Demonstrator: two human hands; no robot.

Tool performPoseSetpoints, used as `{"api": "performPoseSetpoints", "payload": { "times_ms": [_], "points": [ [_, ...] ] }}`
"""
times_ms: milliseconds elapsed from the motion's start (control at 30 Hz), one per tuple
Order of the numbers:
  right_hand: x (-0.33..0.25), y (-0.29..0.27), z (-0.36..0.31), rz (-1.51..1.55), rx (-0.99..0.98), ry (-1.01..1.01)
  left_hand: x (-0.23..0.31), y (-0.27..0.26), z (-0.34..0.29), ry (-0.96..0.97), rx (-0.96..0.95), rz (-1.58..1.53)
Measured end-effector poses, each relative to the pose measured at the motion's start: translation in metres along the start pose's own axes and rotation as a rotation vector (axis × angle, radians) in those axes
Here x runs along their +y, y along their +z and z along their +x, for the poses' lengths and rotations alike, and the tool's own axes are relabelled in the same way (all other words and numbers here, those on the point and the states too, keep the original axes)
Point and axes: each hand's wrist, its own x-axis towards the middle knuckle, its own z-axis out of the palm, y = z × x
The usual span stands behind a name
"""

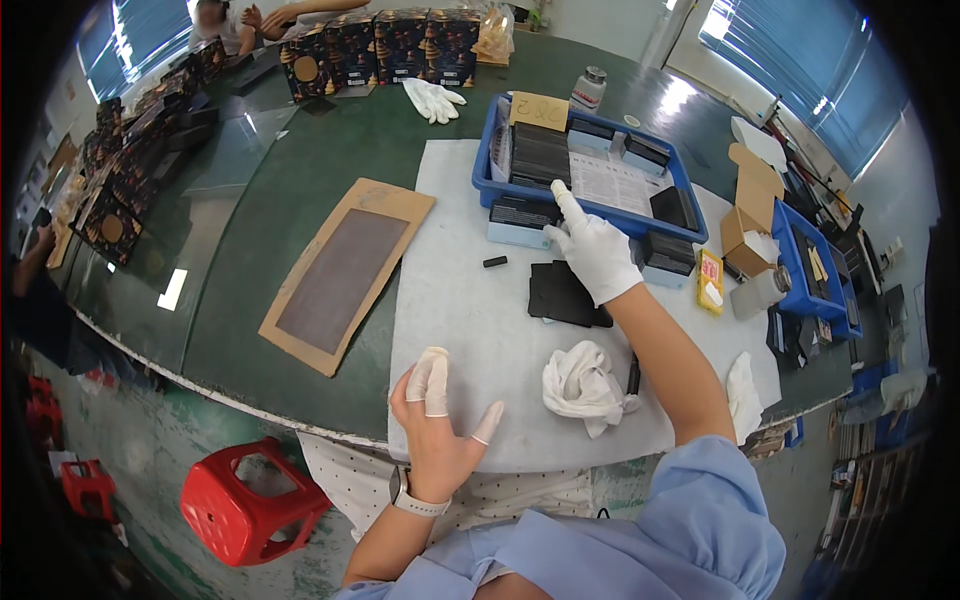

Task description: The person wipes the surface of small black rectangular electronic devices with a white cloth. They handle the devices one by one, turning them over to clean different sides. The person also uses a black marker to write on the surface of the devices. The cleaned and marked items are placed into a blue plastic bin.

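My right hand (597,255), in a white glove, reaches to the near rim of a blue tray (625,222). Its index finger is stretched out toward a row of black cards (538,153) in the tray. The thumb is at the end of a small light-blue box (520,235) with black pieces in it; whether it touches cannot be told. My left hand (438,425), with white finger cots on several fingers, is open over the white sheet's near edge and holds nothing. Loose black sheets (568,295) and a crumpled white cloth (583,388) lie on the white sheet.
Left of the white sheet (440,290) lies a cardboard piece with a dark grey panel (340,275). A small black block (495,262) sits near the tray. To the right stand a yellow box (710,281) and a bottle (760,293). A red stool (250,500) is below the table.
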Motion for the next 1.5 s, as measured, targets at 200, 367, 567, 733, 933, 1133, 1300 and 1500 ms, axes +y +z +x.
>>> {"api": "performPoseSetpoints", "payload": {
  "times_ms": [200, 367, 567, 733, 933, 1133, 1300, 1500],
  "points": [
    [0.013, -0.044, -0.019, 0.283, -0.081, 0.067, -0.002, -0.003, 0.002, 0.002, -0.04, -0.026],
    [0.026, -0.065, -0.057, 0.081, -0.411, -0.084, -0.001, -0.008, 0.016, 0.029, -0.162, -0.144],
    [0.042, -0.054, -0.075, 0.019, -0.218, -0.199, 0.012, 0.005, 0.071, 0.208, -0.329, -0.135],
    [0.024, -0.063, -0.048, 0.082, -0.494, -0.11, 0.018, 0.034, 0.107, 0.251, -0.395, -0.184],
    [0.011, -0.067, -0.037, 0.056, -0.619, -0.153, -0.006, 0.056, 0.094, 0.165, -0.321, -0.305],
    [0.013, -0.062, -0.048, 0.149, -0.569, -0.154, -0.017, 0.056, 0.095, 0.112, -0.381, -0.296],
    [0.015, -0.062, -0.05, 0.224, -0.592, -0.08, -0.018, 0.047, 0.101, 0.133, -0.511, -0.345],
    [0.017, -0.062, -0.056, 0.276, -0.539, -0.048, -0.02, 0.057, 0.101, 0.173, -0.524, -0.355]
  ]
}}
